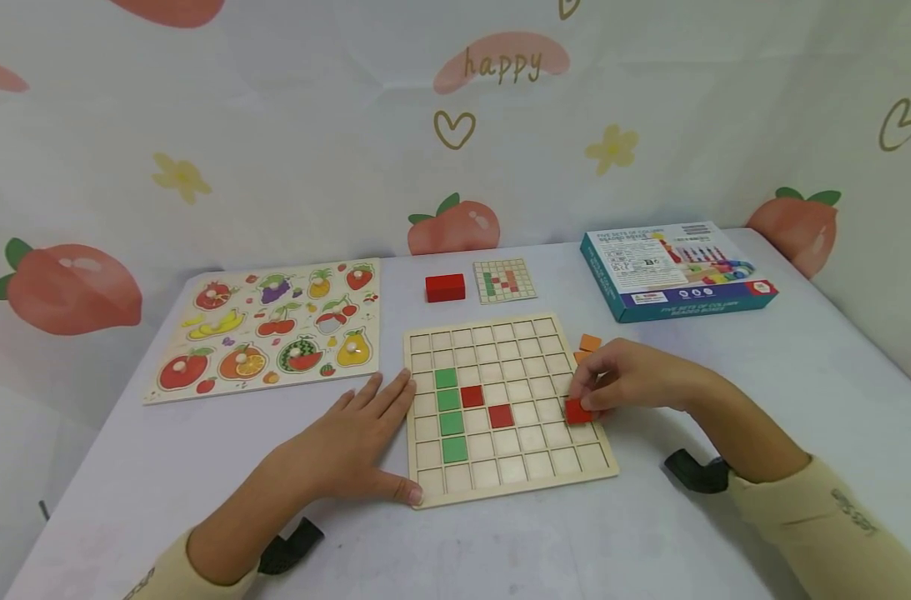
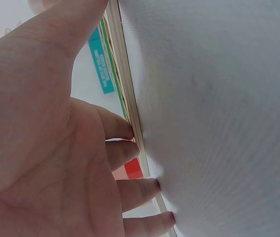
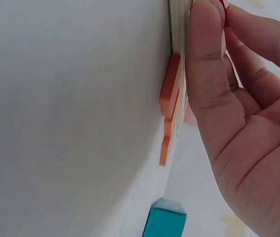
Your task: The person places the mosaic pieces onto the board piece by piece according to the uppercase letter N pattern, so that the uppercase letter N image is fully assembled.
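Note:
A wooden grid board (image 1: 511,469) lies on the white table, with a column of green square tiles (image 1: 451,423) and two red tiles (image 1: 501,416) set in its cells. At the board's right edge my right hand (image 1: 628,377) pinches a red square tile (image 1: 578,412) between thumb and fingers. In the right wrist view only a sliver of that tile shows. My left hand (image 1: 350,446) rests flat along the board's left edge, fingers spread and fingertips touching it. Orange tiles (image 3: 170,86) lie just beyond the board's right side, partly hidden by my right hand in the head view.
Behind the board are a red block (image 1: 445,288) and a small pattern card (image 1: 505,281) with a coloured grid. A fruit puzzle board (image 1: 237,337) lies to the left. A teal-edged box (image 1: 680,271) sits at the back right, near the printed backdrop (image 1: 335,125).

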`<action>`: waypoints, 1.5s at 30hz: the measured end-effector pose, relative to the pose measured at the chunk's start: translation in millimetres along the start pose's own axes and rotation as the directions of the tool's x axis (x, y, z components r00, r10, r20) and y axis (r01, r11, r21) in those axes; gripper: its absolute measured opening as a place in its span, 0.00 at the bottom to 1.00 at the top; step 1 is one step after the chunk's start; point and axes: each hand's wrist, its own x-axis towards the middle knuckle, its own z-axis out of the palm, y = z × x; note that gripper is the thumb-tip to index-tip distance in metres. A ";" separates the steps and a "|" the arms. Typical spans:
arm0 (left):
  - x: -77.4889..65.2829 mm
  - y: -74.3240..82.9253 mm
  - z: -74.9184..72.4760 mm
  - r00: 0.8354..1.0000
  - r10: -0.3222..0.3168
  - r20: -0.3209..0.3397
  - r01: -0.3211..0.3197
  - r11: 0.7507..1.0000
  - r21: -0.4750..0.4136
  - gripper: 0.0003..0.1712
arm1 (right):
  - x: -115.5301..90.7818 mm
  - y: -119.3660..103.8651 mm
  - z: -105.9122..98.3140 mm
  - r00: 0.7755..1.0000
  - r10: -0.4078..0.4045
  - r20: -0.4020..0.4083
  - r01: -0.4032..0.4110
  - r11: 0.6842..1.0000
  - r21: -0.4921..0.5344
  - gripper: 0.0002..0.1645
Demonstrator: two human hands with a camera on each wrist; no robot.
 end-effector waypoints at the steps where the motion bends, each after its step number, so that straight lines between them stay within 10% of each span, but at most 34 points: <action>1: -0.1 0.0 -0.3 1.000 0.003 -0.002 -0.003 1.000 -0.003 0.75 | 1.0 -1.1 1.0 1.000 -0.005 0.001 0.005 1.000 -0.004 0.06; 45: -0.9 1.4 -1.9 1.000 -0.005 0.004 0.005 1.000 -0.012 0.74 | 24.0 -32.4 40.0 0.998 -0.021 0.063 0.026 0.997 -0.079 0.06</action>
